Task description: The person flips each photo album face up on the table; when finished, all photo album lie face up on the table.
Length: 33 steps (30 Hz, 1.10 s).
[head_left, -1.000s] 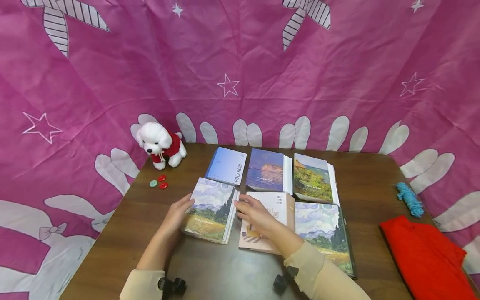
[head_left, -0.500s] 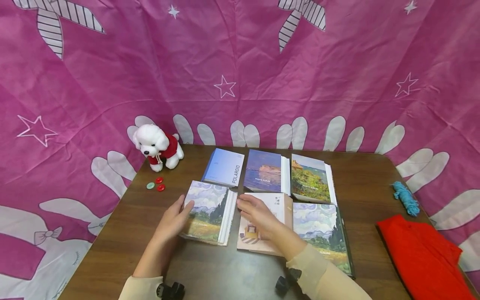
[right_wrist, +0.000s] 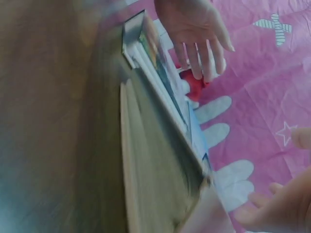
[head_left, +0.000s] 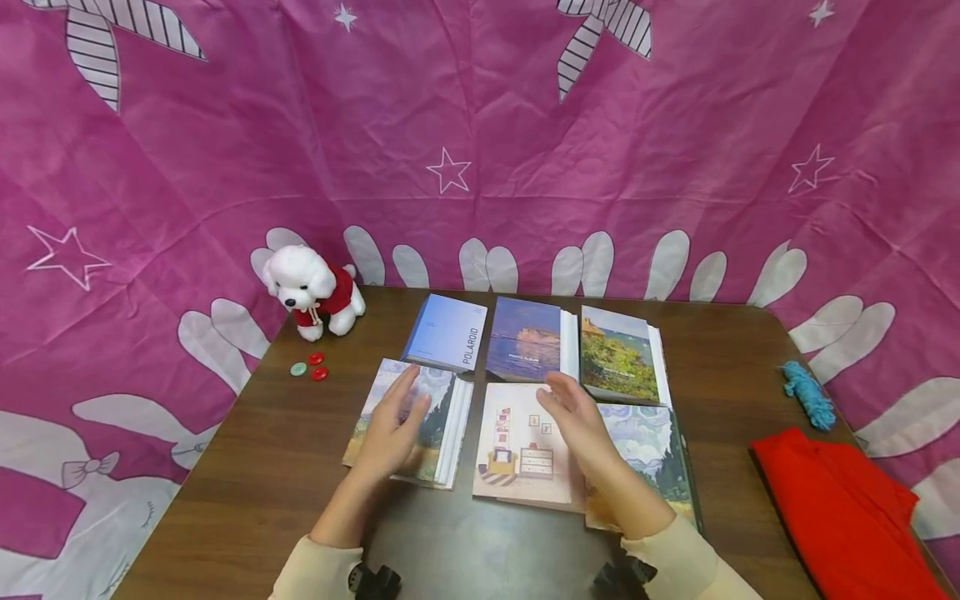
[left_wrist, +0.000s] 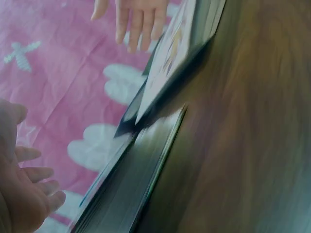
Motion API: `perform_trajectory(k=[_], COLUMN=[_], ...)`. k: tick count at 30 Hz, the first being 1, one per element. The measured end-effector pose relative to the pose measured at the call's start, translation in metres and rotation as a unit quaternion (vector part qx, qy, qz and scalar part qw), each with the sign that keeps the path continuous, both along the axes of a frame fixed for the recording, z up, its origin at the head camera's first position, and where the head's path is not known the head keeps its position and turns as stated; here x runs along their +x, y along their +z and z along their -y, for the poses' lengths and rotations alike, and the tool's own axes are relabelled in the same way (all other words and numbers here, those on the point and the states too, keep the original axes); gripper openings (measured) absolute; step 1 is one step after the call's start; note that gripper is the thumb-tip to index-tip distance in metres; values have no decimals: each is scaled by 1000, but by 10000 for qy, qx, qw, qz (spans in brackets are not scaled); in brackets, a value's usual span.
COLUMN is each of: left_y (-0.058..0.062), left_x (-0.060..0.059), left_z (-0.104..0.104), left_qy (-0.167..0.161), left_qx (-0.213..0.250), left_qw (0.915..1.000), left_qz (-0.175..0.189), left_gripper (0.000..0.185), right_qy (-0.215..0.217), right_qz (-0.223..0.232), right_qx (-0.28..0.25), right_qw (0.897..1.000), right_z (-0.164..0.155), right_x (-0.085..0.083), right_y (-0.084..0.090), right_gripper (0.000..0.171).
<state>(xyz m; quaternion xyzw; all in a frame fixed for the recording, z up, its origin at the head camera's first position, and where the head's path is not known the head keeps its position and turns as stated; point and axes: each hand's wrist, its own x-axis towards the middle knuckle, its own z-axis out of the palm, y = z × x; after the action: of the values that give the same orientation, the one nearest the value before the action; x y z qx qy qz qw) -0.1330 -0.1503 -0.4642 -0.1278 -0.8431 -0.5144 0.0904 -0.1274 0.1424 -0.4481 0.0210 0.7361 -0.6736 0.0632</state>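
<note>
**Hands lift off the albums**

Both hands have let go. The left hand point(head_left: 397, 425), earlier gripping the landscape album point(head_left: 408, 421) at lower centre, now hovers over it, fingers straight and loosely together. The right hand point(head_left: 577, 417) has left the pink room album point(head_left: 521, 454), fingers relaxed. Both albums lie flat, side by side, seemingly placed.

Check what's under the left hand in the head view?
The left hand hovers open over a landscape-cover photo album lying flat on the table. The cover part beneath the palm is hidden; contact can't be confirmed.
</note>
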Motion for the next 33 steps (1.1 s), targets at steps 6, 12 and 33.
perform_trajectory(k=[6, 12, 33], left_y=[-7, -17, -25], left_x=[8, 21, 31], left_z=[-38, -68, -79], left_qy=[-474, -1226, -942], left_qx=[221, 326, -31], left_qw=[9980, 9838, 9873], left_qz=[367, 1270, 1281], left_gripper=[56, 64, 72], right_qy=[-641, -417, -246], right_qz=[284, 240, 649], right_qx=[-260, -926, -1642], right_qw=[9972, 9945, 9840], right_z=[-9, -16, -13], right_x=[11, 14, 33], right_y=[-4, -13, -19], right_gripper=[64, 67, 67])
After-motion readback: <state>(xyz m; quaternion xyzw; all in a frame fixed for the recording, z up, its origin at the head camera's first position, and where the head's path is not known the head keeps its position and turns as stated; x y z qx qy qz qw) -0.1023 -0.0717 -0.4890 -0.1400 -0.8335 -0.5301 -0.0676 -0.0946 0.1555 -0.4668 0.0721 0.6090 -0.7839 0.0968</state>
